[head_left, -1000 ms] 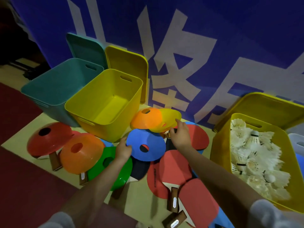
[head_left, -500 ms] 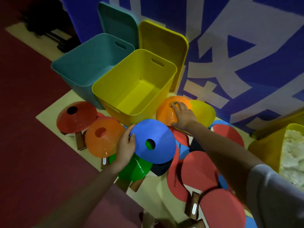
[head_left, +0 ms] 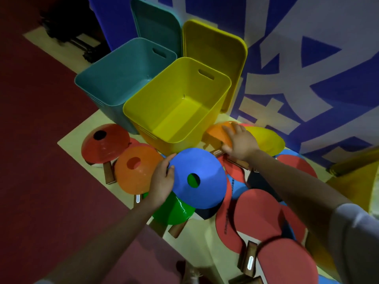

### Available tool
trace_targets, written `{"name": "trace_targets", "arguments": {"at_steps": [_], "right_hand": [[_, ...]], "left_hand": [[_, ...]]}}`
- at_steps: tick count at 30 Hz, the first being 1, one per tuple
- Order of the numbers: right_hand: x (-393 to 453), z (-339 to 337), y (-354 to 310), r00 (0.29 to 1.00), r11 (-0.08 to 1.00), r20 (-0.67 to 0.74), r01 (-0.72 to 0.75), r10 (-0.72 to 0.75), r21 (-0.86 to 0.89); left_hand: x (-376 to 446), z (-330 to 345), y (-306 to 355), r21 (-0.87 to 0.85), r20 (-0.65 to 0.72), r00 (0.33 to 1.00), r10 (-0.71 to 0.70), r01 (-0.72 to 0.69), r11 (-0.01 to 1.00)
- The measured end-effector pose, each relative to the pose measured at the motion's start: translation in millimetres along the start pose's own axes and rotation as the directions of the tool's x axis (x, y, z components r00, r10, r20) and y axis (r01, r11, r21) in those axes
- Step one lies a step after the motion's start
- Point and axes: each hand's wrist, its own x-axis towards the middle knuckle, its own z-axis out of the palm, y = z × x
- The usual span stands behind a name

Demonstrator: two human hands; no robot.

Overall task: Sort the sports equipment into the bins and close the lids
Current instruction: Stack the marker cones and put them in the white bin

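Blue disc cone [head_left: 198, 177]: I'm pinching its rim with my left hand [head_left: 162, 181], right hand [head_left: 239, 141] gripping the orange disc cone [head_left: 218, 133]; I'm aiming both flat into the yellow bin [head_left: 176, 103].

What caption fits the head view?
Left hand grips a blue cone, right hand grips an orange cone, beside an empty yellow bin.

Dim, saturated colours, soft blur, wide-angle edge warping
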Motion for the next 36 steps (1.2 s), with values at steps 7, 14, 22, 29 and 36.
{"name": "trace_targets", "arguments": {"at_steps": [7, 14, 22, 29, 36], "right_hand": [[-31, -68, 24, 0.886, 0.915, -0.375, -0.118, 0.272, 0.386], [-113, -128, 55, 0.689, 0.791, -0.512, -0.148, 0.513, 0.593], [-238, -170, 117, 0.407, 0.665, -0.555, -0.206, 0.725, 0.718], [-362, -156, 174, 0.251, 0.472, -0.42, -0.209, 0.872, 0.856], [-485, -127, 228, 0.11, 0.318, -0.299, -0.268, 0.948, 0.91]], "left_hand": [[-1, 20, 42, -0.123, 0.06, 0.994, 0.092, -0.084, 0.989], [3, 50, 108, -0.137, 0.085, 0.97, 0.227, -0.214, 0.967], [-31, 107, 204, -0.312, 0.104, 0.93, 0.353, -0.307, 0.899], [-91, 184, 246, -0.365, 0.204, 0.901, 0.382, -0.292, 0.884], [-144, 271, 264, -0.329, 0.309, 0.87, 0.385, -0.282, 0.901]]}}
